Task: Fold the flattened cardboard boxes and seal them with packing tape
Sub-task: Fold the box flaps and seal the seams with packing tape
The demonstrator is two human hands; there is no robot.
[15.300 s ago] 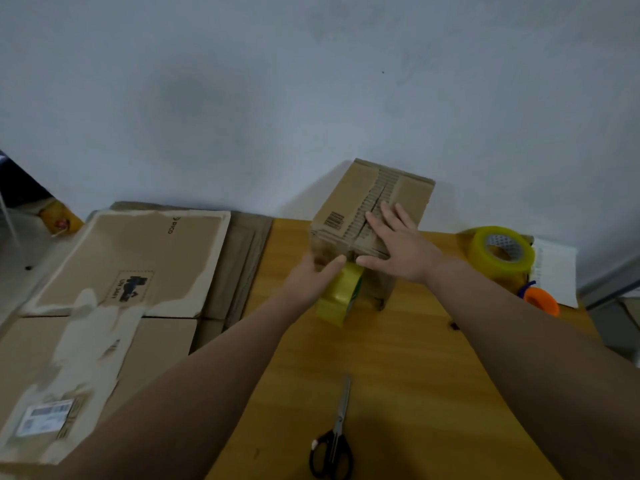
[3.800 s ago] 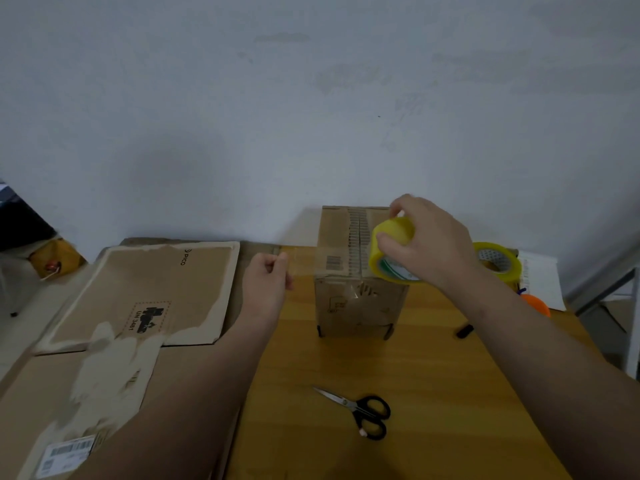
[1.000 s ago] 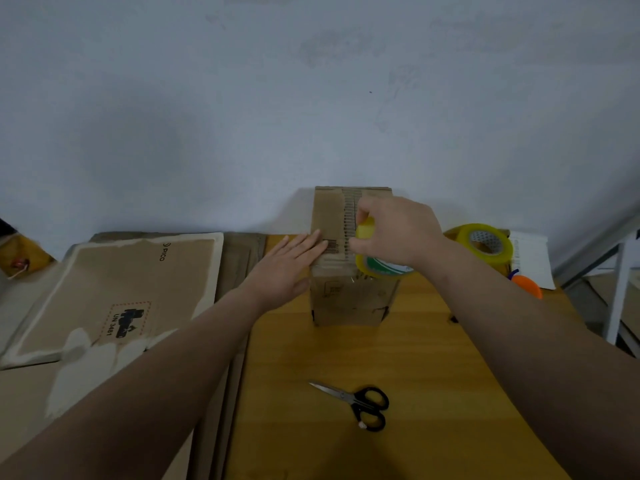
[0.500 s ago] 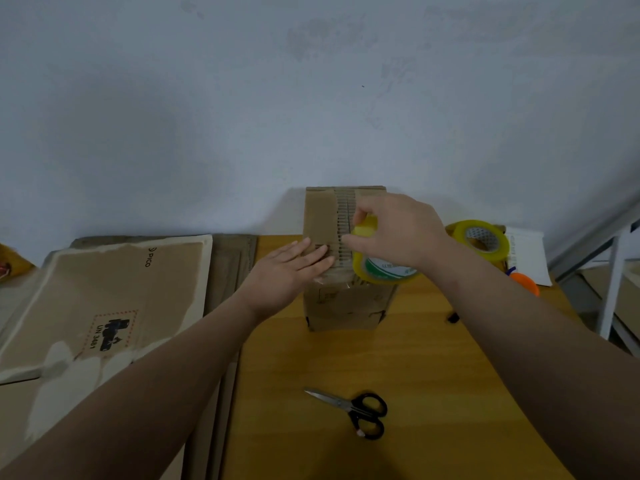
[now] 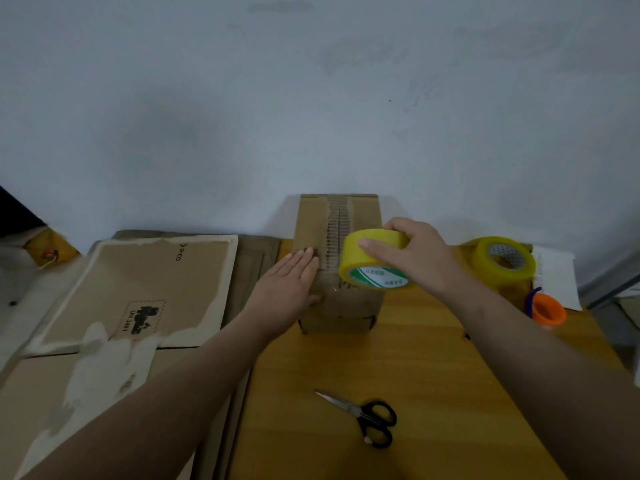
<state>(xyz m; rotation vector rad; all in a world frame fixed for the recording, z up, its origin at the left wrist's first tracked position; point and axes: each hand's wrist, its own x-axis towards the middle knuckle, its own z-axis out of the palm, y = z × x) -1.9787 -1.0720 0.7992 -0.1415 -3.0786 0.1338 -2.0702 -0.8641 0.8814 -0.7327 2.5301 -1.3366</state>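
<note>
Box (image 5: 346,308) stands upright at the far edge of the surface (image 5: 433,375), against the wall, top flaps shut. Its top's long axis runs away from the camera toward the wall, and the centre seam (image 5: 337,216) runs the same way. Right grip (image 5: 415,258) is curled round the yellow tape roll (image 5: 372,263), with the roll at the box's near-right top corner and its label face tilted toward the camera. Left grip (image 5: 287,285) is flat with straight fingers, pressing the near-left top edge and holding nothing. Key relation: the seam sits just left of the roll and extends away from the right grip, which is the nearer one to it. My read is that the strip has to run along that axis while the left pins the flaps. A glint on the front face below the roll may be tape, but I can't confirm that. Scissors (image 5: 367,419) lie near the front, well apart from the box, blades pointing far-left. Flattened cardboard (image 5: 138,289) is stacked to the left.
</note>
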